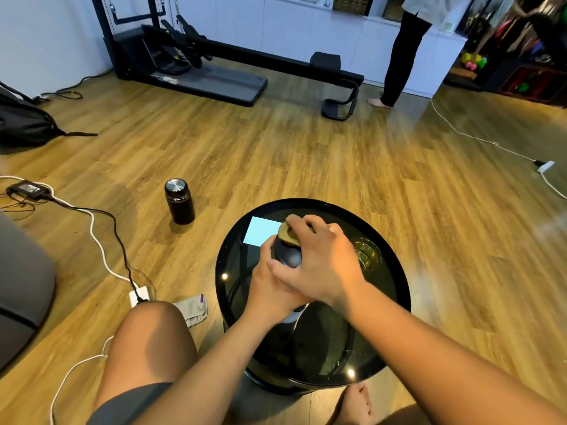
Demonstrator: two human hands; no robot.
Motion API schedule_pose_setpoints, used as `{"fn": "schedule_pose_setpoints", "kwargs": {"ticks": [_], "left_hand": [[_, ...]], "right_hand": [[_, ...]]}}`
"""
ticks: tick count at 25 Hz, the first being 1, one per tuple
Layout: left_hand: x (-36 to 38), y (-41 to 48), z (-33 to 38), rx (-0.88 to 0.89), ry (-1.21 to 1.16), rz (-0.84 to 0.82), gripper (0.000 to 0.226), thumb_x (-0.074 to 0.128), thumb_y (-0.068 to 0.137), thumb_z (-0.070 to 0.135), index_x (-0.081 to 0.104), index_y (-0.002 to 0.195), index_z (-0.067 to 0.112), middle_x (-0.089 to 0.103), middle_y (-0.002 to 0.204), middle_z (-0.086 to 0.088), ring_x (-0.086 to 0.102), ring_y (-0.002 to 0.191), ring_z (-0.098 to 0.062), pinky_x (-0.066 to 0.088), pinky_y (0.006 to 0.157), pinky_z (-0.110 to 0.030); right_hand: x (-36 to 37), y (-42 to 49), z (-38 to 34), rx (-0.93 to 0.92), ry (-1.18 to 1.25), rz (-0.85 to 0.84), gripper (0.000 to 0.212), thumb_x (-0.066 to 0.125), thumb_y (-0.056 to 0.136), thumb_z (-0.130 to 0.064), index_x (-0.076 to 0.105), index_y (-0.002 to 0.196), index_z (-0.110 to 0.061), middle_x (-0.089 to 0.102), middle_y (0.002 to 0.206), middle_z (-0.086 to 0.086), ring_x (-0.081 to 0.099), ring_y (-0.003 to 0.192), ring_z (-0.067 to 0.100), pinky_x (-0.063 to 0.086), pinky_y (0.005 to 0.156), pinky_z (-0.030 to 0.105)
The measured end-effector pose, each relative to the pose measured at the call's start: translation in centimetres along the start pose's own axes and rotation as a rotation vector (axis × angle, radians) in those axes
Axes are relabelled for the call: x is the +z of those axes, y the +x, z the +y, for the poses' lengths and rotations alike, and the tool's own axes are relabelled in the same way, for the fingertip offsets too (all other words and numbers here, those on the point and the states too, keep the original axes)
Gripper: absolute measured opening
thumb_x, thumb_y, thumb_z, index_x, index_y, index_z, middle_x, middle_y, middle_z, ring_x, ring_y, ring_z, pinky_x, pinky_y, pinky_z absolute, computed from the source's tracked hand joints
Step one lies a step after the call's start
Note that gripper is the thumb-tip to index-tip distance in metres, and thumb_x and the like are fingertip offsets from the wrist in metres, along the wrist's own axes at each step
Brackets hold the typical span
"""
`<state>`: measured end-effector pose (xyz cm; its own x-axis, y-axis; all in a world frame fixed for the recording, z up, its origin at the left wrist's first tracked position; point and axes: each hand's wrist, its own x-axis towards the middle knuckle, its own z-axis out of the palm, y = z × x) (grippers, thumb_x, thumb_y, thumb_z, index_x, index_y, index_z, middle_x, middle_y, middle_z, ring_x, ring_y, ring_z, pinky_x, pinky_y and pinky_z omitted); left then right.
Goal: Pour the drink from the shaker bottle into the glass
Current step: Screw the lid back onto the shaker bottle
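Observation:
The shaker bottle [287,256] stands upright on the round black glass table [395,302]; it has a dark grey shoulder and an olive-brown lid, and its lower body is mostly hidden by my hands. My left hand [267,289] grips the bottle's body from the left. My right hand [319,262] is curled over the top, fingers around the lid. A clear glass [366,251] stands on the table just right of the bottle, partly behind my right hand. Whether the glass holds liquid I cannot tell.
A black flask [179,201] stands on the wooden floor to the left. Cables and a power strip [139,297] lie at left, and a sock [193,309] beside my knee. An exercise machine [214,69] and a standing person [402,53] are at the back.

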<state>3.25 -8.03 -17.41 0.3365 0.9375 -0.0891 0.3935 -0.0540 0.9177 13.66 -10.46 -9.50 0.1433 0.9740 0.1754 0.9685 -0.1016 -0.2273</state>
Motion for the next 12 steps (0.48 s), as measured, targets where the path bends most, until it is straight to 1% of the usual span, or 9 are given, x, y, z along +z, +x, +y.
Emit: {"fn": "schedule_pose_setpoints", "kwargs": {"ticks": [2,3,5,6,8,10,11,12], "left_hand": [[0.0,0.1,0.2,0.011,0.035,-0.005,0.119,0.092,0.072,0.037,0.017,0.161,0.015,0.059,0.143,-0.007,0.063,0.124,-0.023,0.050,0.093,-0.027],[-0.1,0.2,0.3,0.015,0.042,-0.013,0.119,0.091,0.073,0.038,0.017,0.162,0.014,0.056,0.144,-0.004,0.063,0.125,-0.023,0.051,0.094,-0.029],[-0.2,0.1,0.3,0.019,0.033,-0.026,0.123,0.094,0.070,0.039,0.017,0.162,0.015,0.054,0.136,0.006,0.063,0.123,-0.020,0.049,0.092,-0.027],[-0.4,0.0,0.3,0.017,0.017,-0.027,0.125,0.096,0.066,0.038,0.018,0.162,0.017,0.056,0.130,0.007,0.062,0.119,-0.016,0.048,0.089,-0.024],[-0.8,-0.1,0.0,0.033,-0.032,-0.043,0.124,0.101,0.057,0.036,0.028,0.156,0.023,0.061,0.124,0.010,0.061,0.115,-0.011,0.049,0.086,-0.021],[-1.1,0.2,-0.6,0.071,-0.053,-0.059,0.115,0.104,0.051,0.037,0.039,0.146,0.027,0.066,0.123,0.009,0.064,0.116,-0.012,0.054,0.093,-0.026],[-1.3,0.2,-0.6,0.082,-0.047,-0.073,0.112,0.104,0.051,0.037,0.041,0.142,0.029,0.067,0.122,0.009,0.066,0.115,-0.012,0.055,0.095,-0.028],[-1.5,0.3,-0.6,0.090,-0.036,-0.093,0.109,0.104,0.051,0.036,0.041,0.139,0.032,0.067,0.122,0.009,0.066,0.115,-0.010,0.054,0.095,-0.027]], "right_hand": [[0.1,0.1,-1.8,0.194,-0.047,-0.037,0.068,0.043,0.081,-0.071,0.038,0.135,-0.030,0.053,0.129,0.008,0.052,0.107,0.037,0.048,0.077,0.039],[0.0,0.2,-2.3,0.247,-0.057,-0.065,0.066,0.042,0.082,-0.071,0.037,0.133,-0.030,0.053,0.127,0.010,0.051,0.107,0.037,0.048,0.076,0.039],[-0.4,0.2,-2.3,0.249,-0.055,-0.108,0.065,0.044,0.081,-0.071,0.036,0.128,-0.028,0.052,0.120,0.008,0.049,0.104,0.036,0.048,0.074,0.039],[-0.7,0.3,-1.8,0.194,-0.054,-0.127,0.066,0.047,0.079,-0.070,0.037,0.128,-0.028,0.052,0.117,0.006,0.048,0.103,0.034,0.048,0.074,0.039],[-1.9,1.0,-0.6,-0.002,-0.048,-0.221,0.070,0.057,0.071,-0.066,0.042,0.128,-0.028,0.055,0.113,-0.002,0.051,0.100,0.029,0.049,0.080,0.038],[-3.1,2.0,0.5,-0.216,-0.036,-0.348,0.072,0.066,0.062,-0.060,0.048,0.125,-0.030,0.056,0.109,-0.008,0.053,0.097,0.025,0.051,0.083,0.040],[-3.4,2.2,0.9,-0.297,-0.035,-0.396,0.071,0.069,0.059,-0.057,0.050,0.123,-0.031,0.056,0.108,-0.010,0.053,0.097,0.023,0.052,0.081,0.040],[-3.7,2.3,1.1,-0.356,-0.029,-0.422,0.071,0.072,0.058,-0.055,0.052,0.122,-0.033,0.055,0.109,-0.012,0.052,0.098,0.021,0.052,0.080,0.039]]}}
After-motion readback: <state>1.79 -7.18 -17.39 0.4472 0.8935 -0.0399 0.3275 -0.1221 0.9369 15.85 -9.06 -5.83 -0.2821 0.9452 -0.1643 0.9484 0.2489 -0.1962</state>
